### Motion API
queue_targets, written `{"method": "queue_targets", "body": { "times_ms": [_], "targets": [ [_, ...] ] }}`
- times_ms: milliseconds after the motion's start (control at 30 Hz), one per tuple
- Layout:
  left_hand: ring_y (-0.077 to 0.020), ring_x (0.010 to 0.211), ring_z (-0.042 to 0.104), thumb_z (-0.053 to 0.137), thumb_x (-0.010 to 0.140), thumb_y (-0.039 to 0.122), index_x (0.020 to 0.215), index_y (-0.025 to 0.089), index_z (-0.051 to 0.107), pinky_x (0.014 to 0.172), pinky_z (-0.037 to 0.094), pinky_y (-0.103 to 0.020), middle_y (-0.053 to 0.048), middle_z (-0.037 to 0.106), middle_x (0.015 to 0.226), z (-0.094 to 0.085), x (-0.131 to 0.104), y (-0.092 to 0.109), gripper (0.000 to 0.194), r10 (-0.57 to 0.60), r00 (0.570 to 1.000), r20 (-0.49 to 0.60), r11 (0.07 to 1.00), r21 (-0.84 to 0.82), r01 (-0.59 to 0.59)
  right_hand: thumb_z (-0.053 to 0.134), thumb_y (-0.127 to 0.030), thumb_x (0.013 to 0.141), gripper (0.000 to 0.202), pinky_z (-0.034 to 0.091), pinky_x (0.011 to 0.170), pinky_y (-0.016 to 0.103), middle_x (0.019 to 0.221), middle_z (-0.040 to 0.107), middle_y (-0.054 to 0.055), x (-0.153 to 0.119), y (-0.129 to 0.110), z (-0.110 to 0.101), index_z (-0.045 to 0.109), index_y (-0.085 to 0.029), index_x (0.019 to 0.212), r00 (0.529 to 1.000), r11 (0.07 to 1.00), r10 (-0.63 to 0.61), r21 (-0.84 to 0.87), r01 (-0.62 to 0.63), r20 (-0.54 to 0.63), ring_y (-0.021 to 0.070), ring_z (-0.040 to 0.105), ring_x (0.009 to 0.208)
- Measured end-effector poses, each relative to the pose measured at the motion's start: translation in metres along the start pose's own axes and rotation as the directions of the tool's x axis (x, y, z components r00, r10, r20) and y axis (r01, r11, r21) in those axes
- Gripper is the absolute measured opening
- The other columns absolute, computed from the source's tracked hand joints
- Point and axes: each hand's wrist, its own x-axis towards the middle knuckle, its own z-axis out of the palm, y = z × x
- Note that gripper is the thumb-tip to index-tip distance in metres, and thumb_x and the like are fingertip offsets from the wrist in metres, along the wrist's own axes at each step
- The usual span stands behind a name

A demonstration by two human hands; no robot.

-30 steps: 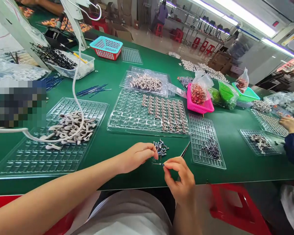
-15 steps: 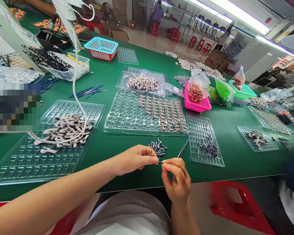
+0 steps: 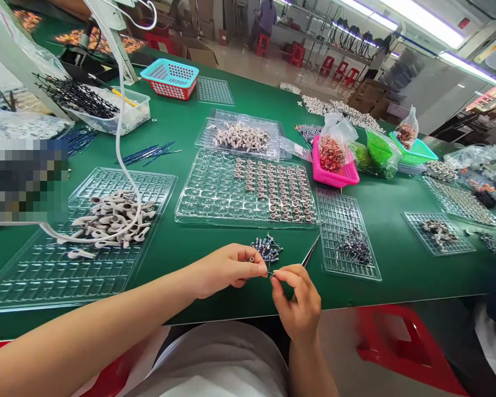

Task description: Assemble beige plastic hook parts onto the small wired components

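My left hand (image 3: 235, 267) is closed around a small pale earbud shell, mostly hidden by the fingers; its round end (image 3: 252, 259) peeks out above the thumb. Thumb and forefinger of my right hand (image 3: 300, 300) pinch a tiny dark circuit strip (image 3: 271, 273), which meets my left fingertips. Metal tweezers (image 3: 311, 251) stick up from behind my right hand, points away from me, seemingly tucked in its fingers. Just beyond my hands lies a loose heap of small dark circuit strips (image 3: 267, 247).
A clear tray (image 3: 215, 190) holds rows of earbud shells. To the left, another tray (image 3: 33, 284) carries piled shells under a white cable (image 3: 118, 138). A tray (image 3: 330, 256) with dark parts lies right, a pink basket (image 3: 337, 176) beyond. A co-worker's arm shows far right.
Both hands stay almost in place, fingertips together. My right hand has shifted very slightly left, and the view has turned a little.
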Motion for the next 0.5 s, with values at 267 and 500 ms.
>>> {"method": "queue_targets", "body": {
  "times_ms": [267, 500],
  "targets": [
    [-0.0058, 0.052, 0.025, 0.08, 0.073, 0.041, 0.074, 0.013, 0.058, 0.05, 0.012, -0.025, 0.008, 0.041, 0.06, 0.0007, 0.0014, -0.0019, 0.036, 0.005, 1.0, 0.009, 0.992, -0.129, -0.004, 0.06, -0.01, 0.09, 0.013, 0.05, 0.064, 0.027, 0.083, 0.064, 0.002, -0.0001, -0.0034, -0.0022, 0.06, -0.021, 0.096, 0.985, 0.984, 0.164, 0.06, -0.167, 0.05, 0.0139, 0.061, 0.074],
    [-0.0063, 0.053, 0.025, 0.081, 0.072, 0.043, 0.076, 0.014, 0.059, 0.05, 0.013, -0.025, 0.008, 0.04, 0.06, -0.0003, 0.0036, -0.0051, 0.037, 0.023, 1.0, 0.015, 0.995, -0.098, -0.021, 0.058, -0.015, 0.09, 0.007, 0.05, 0.062, 0.025, 0.081, 0.063, 0.001, -0.0014, -0.0028, -0.0056, 0.06, -0.021, 0.092, 0.966, 0.958, 0.255, 0.124, -0.258, 0.039, 0.0137, 0.06, 0.071]
  ]
}}
